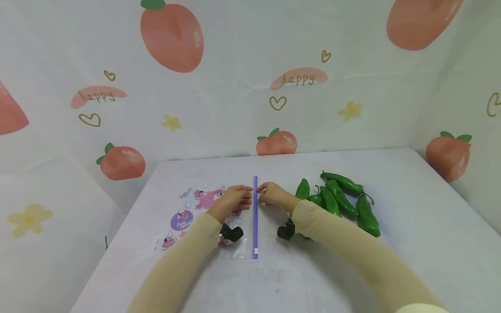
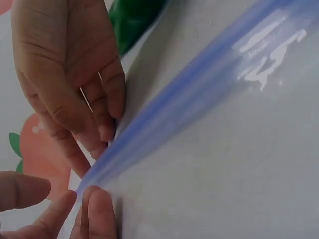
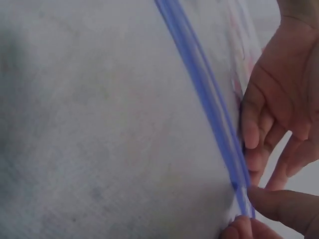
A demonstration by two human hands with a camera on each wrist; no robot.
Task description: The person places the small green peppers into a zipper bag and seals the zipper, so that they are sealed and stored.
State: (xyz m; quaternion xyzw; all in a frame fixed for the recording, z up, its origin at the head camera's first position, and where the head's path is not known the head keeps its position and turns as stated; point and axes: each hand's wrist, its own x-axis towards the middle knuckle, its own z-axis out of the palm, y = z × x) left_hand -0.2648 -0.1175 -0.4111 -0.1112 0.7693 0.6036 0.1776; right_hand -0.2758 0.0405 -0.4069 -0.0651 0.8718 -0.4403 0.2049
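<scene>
The right hand (image 1: pixel 275 194) pinches the purple zip strip (image 1: pixel 255 226) near its far end; the left hand (image 1: pixel 235 200), fingers loosely extended and not grasping, is just beside it on the clear printed bag (image 1: pixel 207 200). The bag lies on the table (image 1: pixel 422 217), toward its left edge. Green peppers (image 1: pixel 342 202) lie right of the strip, toward the far right corner.
</scene>
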